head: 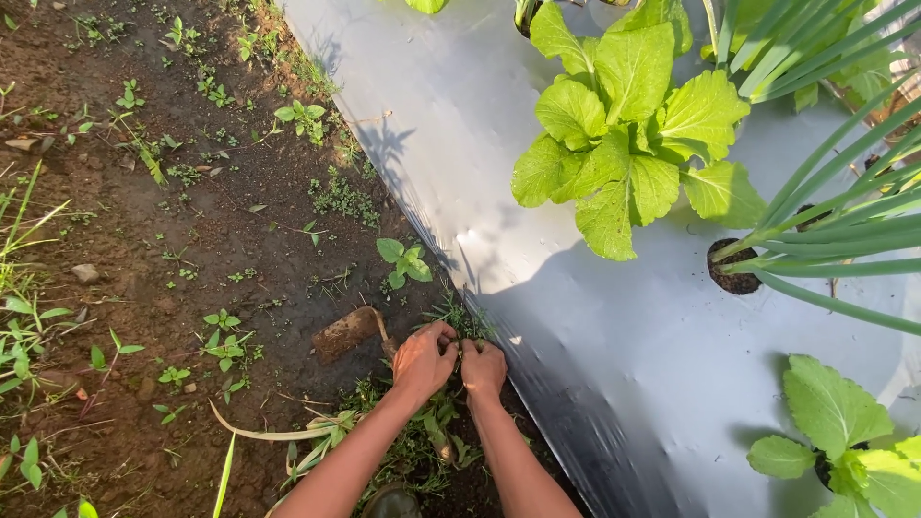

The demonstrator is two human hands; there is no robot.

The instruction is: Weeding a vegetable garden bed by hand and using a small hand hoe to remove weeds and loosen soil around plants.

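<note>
we see the left hand (422,360) and right hand (483,367) clenched together on a clump of small weeds (459,321) in the soil (144,249), just beside the silver mulch sheet's (576,326) left edge.

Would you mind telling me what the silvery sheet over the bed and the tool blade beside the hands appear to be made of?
The sheet looks like thin plastic film, glossy silver: it reflects sunlight and creases. The blade is probably metal, dull and soil-caked, so uncertain.

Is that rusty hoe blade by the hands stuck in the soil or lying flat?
Lying flat: the hoe blade shows its broad, soil-caked face on the ground beside the left hand.
</note>
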